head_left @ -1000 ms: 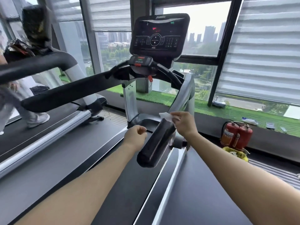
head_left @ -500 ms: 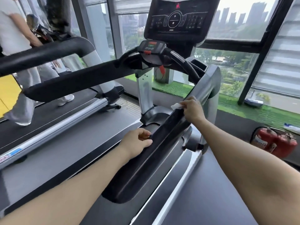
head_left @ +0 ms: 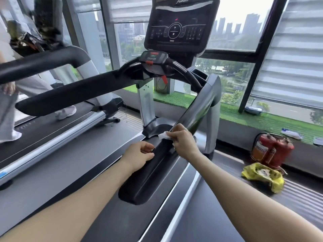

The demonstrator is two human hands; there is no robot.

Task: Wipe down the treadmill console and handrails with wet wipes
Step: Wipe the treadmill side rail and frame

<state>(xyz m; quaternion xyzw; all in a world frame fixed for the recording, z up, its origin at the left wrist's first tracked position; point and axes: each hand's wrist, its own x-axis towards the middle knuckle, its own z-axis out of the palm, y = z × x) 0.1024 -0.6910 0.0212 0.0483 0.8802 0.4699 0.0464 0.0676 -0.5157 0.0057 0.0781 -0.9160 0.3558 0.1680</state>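
Presently, the right handrail (black, sloping up toward the console) runs between both forearms. The left hand rests against its inner edge, fingers curled, holding nothing. The right hand pinches a white wet wipe onto the rail's top.

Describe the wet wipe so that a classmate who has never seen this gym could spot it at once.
Start at the treadmill's dark console by the window and follow the right handrail down toward the camera. Partway along it, the right hand pinches a small crumpled wet wipe against the rail; it is the only white thing on the black rail.
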